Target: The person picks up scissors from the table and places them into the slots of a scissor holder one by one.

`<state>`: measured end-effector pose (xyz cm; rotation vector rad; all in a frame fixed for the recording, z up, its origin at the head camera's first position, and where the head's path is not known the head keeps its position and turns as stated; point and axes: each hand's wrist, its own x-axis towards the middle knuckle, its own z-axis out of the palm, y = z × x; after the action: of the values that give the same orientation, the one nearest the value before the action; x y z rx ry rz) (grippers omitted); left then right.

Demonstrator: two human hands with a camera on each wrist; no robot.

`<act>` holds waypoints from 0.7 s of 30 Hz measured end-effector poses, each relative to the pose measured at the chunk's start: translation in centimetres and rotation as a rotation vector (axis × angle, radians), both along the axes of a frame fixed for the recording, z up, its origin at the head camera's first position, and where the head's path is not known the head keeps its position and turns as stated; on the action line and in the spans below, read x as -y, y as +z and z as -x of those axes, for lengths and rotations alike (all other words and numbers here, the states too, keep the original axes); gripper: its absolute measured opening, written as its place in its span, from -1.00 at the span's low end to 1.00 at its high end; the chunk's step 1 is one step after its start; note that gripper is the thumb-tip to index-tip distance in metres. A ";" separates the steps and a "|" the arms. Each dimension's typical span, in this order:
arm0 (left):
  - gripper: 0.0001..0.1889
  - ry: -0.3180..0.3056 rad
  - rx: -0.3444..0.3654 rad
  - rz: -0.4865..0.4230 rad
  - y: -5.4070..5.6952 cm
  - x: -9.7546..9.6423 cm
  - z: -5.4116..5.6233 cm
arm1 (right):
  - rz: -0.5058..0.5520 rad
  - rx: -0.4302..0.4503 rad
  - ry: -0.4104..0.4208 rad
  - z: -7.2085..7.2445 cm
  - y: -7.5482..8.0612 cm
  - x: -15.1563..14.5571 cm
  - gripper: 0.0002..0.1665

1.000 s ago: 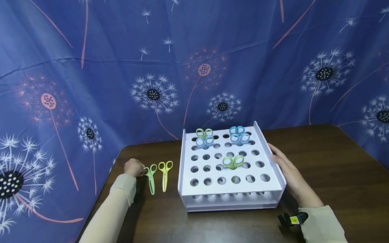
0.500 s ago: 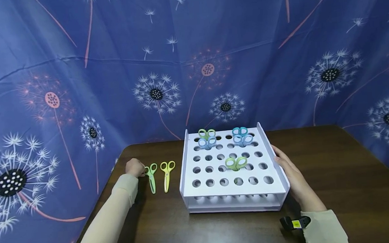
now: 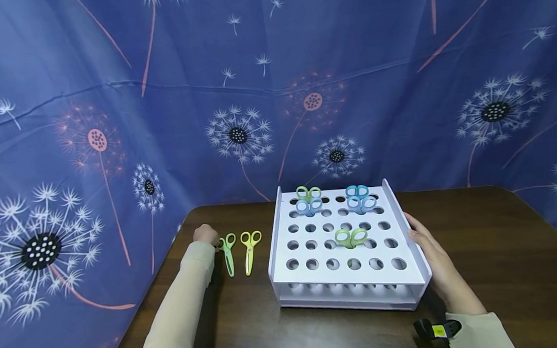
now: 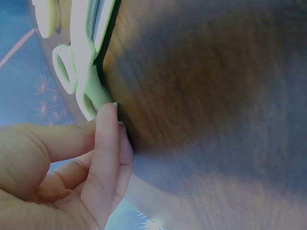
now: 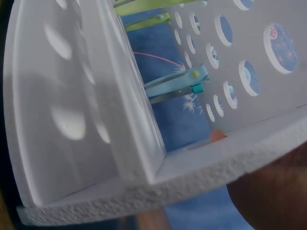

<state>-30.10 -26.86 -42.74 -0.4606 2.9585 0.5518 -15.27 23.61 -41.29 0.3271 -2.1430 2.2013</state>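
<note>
Five scissors [image 3: 351,245] are standing in the rack [image 3: 321,253] my right hand [image 3: 437,271] is gripping; my left hand [image 3: 206,234] is pinching a green pair [image 3: 229,258], yellow pair [image 3: 249,254] beside it seemingly also remaining.

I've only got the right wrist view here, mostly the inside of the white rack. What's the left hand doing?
Observer: The left hand is pinching one handle loop of the green scissors.

Operator: Anything lying beside those?

Observer: Yes, the yellow scissors lie between them and the white rack.

Operator: And of the pairs standing in it, which is nearest the front?

Observer: A lime-handled pair, near the middle of the top panel; the other handles stand behind it.
</note>
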 end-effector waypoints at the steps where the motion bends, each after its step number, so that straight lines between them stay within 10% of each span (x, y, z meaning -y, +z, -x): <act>1: -0.84 -0.010 0.015 0.027 0.1 0.0 0.2 | -0.009 0.006 -0.007 0.0 0.0 0.0 -0.36; 21: -0.85 -0.061 0.043 0.092 1.9 -0.1 0.0 | 0.014 0.001 0.022 0.2 0.2 -0.4 -0.35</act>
<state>-30.05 -26.78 -40.85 -0.3841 2.9545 0.3956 -15.51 24.00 -41.07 0.3505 -2.1333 2.2277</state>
